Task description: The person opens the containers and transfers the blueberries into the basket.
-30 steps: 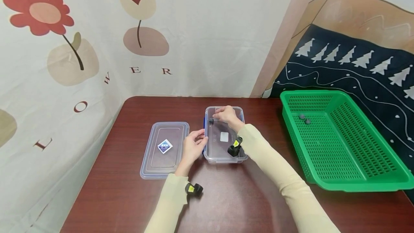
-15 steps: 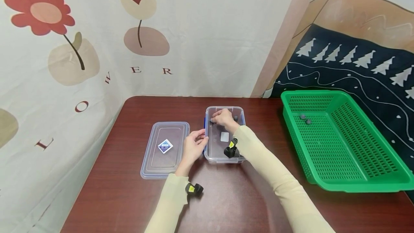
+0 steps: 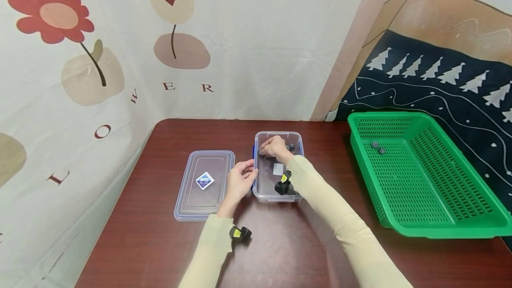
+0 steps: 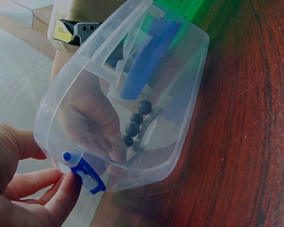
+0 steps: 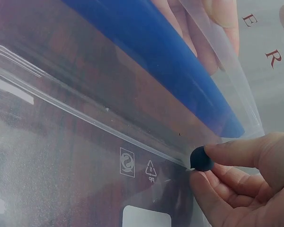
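Observation:
A clear plastic box [image 3: 276,190] with blue side latches stands uncovered on the table. Inside its back left corner is my right hand [image 3: 275,146], its thumb and fingers pinching a small dark ball [image 5: 201,159]. More dark balls [image 3: 291,147] lie along the back end of the box. Through the wall in the left wrist view they form a short row, with one dark ball [image 4: 144,107] at its top. My left hand [image 3: 240,181] grips the box's left side, thumb at the rim and fingertips by a blue latch [image 4: 89,176].
A clear lid [image 3: 204,203] with a blue and white sticker lies flat left of the box. On the right stands a green basket [image 3: 432,230] holding two greyish balls [image 3: 378,147]. A patterned cloth wall [image 3: 256,57] borders the back of the table.
My right hand has moved left and slightly nearer inside the box, onto the ball in the back left corner, and now pinches it. Balls on the back right have come into view. The left hand stays.

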`<state>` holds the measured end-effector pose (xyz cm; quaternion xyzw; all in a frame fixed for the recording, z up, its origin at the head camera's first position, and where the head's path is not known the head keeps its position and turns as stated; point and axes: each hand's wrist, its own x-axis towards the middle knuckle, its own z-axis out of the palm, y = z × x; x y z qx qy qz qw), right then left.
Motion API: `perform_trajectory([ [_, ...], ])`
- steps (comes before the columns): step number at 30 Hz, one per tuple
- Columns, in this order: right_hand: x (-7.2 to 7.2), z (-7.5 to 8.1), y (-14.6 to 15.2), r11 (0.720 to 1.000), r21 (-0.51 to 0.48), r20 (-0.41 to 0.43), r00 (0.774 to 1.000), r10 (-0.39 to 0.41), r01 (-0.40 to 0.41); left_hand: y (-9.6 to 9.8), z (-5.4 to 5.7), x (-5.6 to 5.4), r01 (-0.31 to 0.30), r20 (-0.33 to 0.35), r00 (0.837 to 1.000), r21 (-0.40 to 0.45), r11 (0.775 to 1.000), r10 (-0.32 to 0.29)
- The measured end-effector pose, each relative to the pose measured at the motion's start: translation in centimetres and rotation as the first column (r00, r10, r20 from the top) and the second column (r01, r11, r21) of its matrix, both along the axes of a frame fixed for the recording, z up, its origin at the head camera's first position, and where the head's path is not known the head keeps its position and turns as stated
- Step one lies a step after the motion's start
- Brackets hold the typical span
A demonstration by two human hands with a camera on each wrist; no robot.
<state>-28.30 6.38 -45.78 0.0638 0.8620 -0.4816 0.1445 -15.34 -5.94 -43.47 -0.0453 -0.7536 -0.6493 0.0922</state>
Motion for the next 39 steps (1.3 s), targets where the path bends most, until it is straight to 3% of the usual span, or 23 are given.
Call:
perform_trajectory([
  [12, -0.1, 0.1, 0.7, 1.0, -0.031, 0.047, 0.999, -0.004, 0.005, 0.1, -0.2, -0.2, 0.008, -0.001, 1.0, 0.002, 1.0, -0.008],
  [17, 0.1, 0.7, 1.4, 0.994, -0.108, 0.059, 0.998, -0.004, 0.01, 0.1, -0.1, -0.1, 0.004, 0.001, 1.0, -0.002, 1.0, -0.004],
  [27, 0.0, 2.9, 3.1, 0.975, -0.223, 0.049, 0.999, -0.008, 0.019, 0.1, -0.2, -0.2, -0.001, 0.01, 1.0, -0.009, 1.0, 0.001],
  [34, 0.2, 4.8, 4.8, 0.975, -0.22, -0.005, 1.0, -0.021, 0.019, 0.0, -0.1, -0.2, -0.007, 0.013, 1.0, -0.019, 1.0, 0.008],
  [39, 0.5, 6.1, 6.3, 0.96, -0.28, -0.006, 1.0, -0.031, 0.028, 0.0, -0.3, -0.3, -0.007, 0.016, 1.0, -0.014, 1.0, 0.007],
])
